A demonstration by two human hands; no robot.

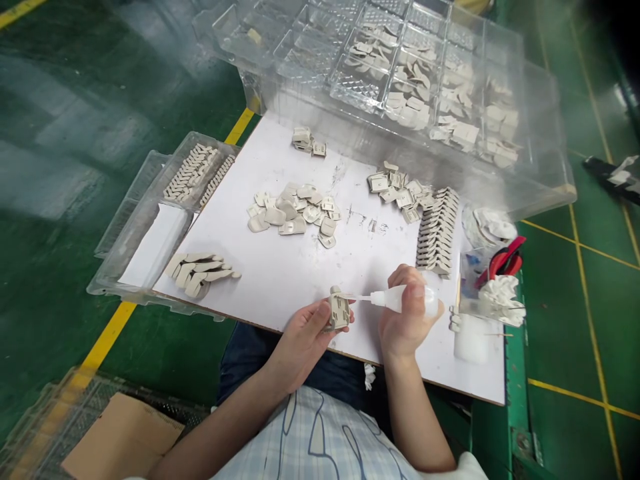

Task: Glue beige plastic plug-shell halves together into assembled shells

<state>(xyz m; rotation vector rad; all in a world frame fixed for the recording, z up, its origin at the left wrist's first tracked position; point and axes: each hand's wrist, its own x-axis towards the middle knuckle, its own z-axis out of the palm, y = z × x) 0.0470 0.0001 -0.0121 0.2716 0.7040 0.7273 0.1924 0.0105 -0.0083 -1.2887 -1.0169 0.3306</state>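
Note:
Between its thumb and fingers, my left hand (311,328) grips a small beige plastic part (339,312) near the front edge of the white board. My right hand (406,319) is wrapped round a white squeeze bottle (397,299), tipped on its side. Its thin nozzle points left and meets the upper end of the part; whether it touches cannot be made out. A pile of flat beige pieces (295,212) lies on the board beyond my hands. To the left is a cluster of longer curved beige pieces (200,272).
A neat row of beige parts (437,233) stands at the right, beside a loose heap (400,190). Clear compartment trays (320,73) rise at the back. Red-handled pliers (503,261), crumpled tissue (500,293) and a white container (471,340) sit right. Another clear tray (107,270) stands left.

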